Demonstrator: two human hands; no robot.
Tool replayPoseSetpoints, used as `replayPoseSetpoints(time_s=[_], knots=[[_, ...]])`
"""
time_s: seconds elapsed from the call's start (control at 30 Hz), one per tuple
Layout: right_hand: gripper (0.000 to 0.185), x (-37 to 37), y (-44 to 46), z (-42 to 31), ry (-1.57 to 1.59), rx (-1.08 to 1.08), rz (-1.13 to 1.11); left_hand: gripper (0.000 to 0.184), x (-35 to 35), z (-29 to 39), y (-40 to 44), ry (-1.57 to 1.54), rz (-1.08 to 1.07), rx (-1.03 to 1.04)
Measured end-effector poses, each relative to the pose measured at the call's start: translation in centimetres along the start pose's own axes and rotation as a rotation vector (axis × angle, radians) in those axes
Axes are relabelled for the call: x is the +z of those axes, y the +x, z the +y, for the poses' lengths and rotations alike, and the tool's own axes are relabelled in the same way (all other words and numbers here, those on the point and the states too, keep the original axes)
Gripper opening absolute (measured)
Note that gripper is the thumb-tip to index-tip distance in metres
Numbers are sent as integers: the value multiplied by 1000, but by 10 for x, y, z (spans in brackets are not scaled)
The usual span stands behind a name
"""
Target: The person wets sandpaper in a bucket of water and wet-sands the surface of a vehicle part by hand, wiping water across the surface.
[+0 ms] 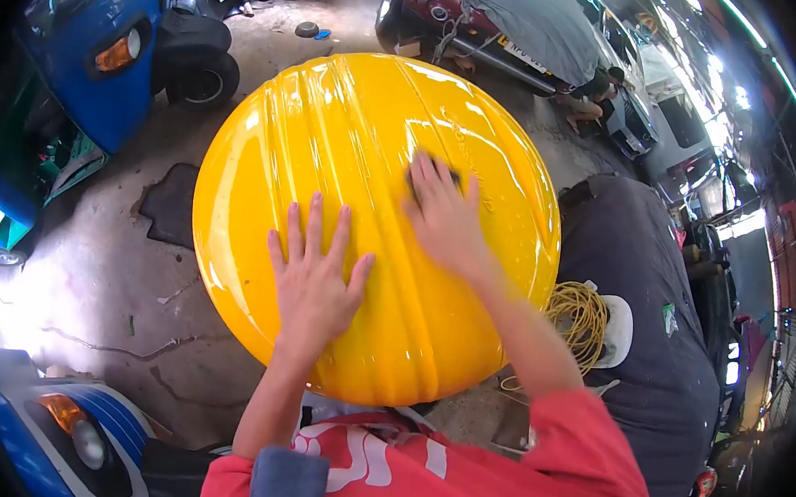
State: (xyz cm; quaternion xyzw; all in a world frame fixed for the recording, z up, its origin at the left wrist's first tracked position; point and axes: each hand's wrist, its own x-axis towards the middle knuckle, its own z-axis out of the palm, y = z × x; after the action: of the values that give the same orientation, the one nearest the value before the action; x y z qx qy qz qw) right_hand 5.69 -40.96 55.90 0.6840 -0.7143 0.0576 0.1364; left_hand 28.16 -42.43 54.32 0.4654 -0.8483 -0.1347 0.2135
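Lying under the right hand's fingers, the small dark pad [455, 178] touches the large, glossy yellow rounded panel [363, 357] on the far, right-hand part of its upper face. The panel is in front of the person's torso, beneath both hands. Its outline is nearly round, so its long raised ridges [404, 295] give the clearest axis: they run away from the body, slanting to the left toward the far edge. Raised lettering [466, 133] lies just beyond the pad and to its right.

The right hand [450, 224] is the nearer one, directly over the pad, palm down, with its fingers pointing away and slightly left. It is blurred; the fingers seem laid across the pad, but whether they clench its edges I cannot tell. The right forearm [526, 336] reaches in diagonally from the lower right. The left hand [312, 284] lies nearer the body and left of the pad, palm down on the yellow panel, fingers spread and released, pointing away, with the wrist by the near edge.
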Motion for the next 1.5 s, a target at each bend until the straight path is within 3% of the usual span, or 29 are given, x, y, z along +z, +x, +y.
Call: replayPoseSetpoints(time_s=[0.07,0.13,0.2,0.27,0.33,0.43,0.5,0.6,0.67,0.73,0.8,0.9,1.0,1.1,1.23,1.3,1.33,1.43,1.5], knots=[[60,26,91,18,21,59,-121,62,1,0,1,-10,13,-7],[61,22,100,13,91,113,-232,62,-2,0,0,12,6,9],[62,18,44,-2,10,65,-44,62,-2,1,1,22,-6,10],[65,-22,-46,-24,3,63,-3,62,-1,2,-1,55,-12,24],[70,-58,-127,-42,106,135,-99,63,3,1,-1,74,-4,37],[73,-73,-152,-48,161,157,-151,64,6,-2,2,112,-5,34],[68,-40,-99,-24,169,92,0,63,6,-3,4,119,-12,21],[56,21,46,10,102,3,-17,61,3,-1,5,127,-58,-13],[55,30,142,20,177,-38,-210,61,1,0,9,137,-47,-21],[53,40,159,13,223,-73,-261,60,2,3,6,135,-54,-49],[51,50,135,4,188,-71,-101,60,0,1,6,125,-63,-19],[61,3,-6,-7,128,-220,39,59,4,0,3,163,-61,-24],[67,-59,-140,-32,248,-131,-118,60,5,0,3,162,-48,-14],[73,-70,-146,-29,250,-140,-157,60,8,-1,3,168,-36,-23],[58,14,4,12,99,-182,52,61,5,0,6,153,-34,-32],[57,22,106,23,154,-84,-203,61,5,1,4,132,-32,-26],[54,34,148,29,195,-64,-201,61,5,1,4,130,-27,-35],[53,56,184,17,218,-6,-186,61,2,1,3,111,-15,-14],[56,50,156,10,204,27,-179,62,1,0,-1,92,-29,-21]])
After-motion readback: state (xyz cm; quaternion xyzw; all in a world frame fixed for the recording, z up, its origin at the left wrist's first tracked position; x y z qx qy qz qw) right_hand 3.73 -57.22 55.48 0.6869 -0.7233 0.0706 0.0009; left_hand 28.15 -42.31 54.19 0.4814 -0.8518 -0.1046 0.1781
